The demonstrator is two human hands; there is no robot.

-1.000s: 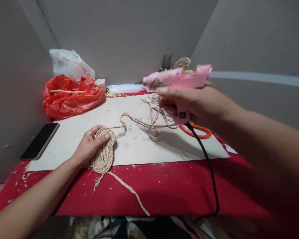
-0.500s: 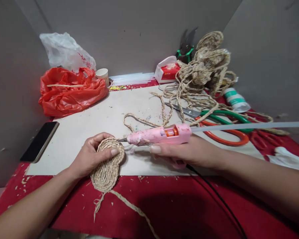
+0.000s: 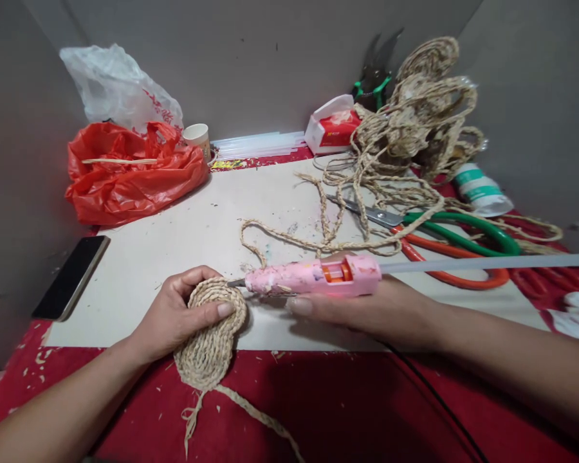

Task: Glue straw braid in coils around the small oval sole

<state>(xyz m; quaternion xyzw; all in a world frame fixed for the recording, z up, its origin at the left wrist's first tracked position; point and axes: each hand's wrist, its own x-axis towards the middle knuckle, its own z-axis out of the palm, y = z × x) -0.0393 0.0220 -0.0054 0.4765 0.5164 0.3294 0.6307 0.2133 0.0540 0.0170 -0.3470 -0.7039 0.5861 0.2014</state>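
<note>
My left hand (image 3: 174,318) grips the top of an oval sole of coiled braided straw (image 3: 210,347) that lies across the front edge of a pale board (image 3: 183,222). My right hand (image 3: 367,312) is wrapped round a pink hot glue gun (image 3: 313,278) with a clear glue stick (image 3: 487,262) sticking out behind it. The gun's metal tip touches the sole's upper right rim beside my left thumb. A loose braid (image 3: 289,239) runs from the sole back to a big tangle of braided straw (image 3: 410,141) at the far right.
A red cloth (image 3: 347,405) covers the table. A black phone (image 3: 70,276) lies at the left. Red bag (image 3: 125,170), white bag (image 3: 118,87) and paper cup (image 3: 197,136) sit at the back left. Scissors with orange and green handles (image 3: 458,247), a tissue pack (image 3: 332,125) and spare glue sticks (image 3: 258,145) lie behind.
My right hand brought the glue gun down from mid-air to the sole's rim. My left hand stayed on the sole. The view tilted, showing more of the right side.
</note>
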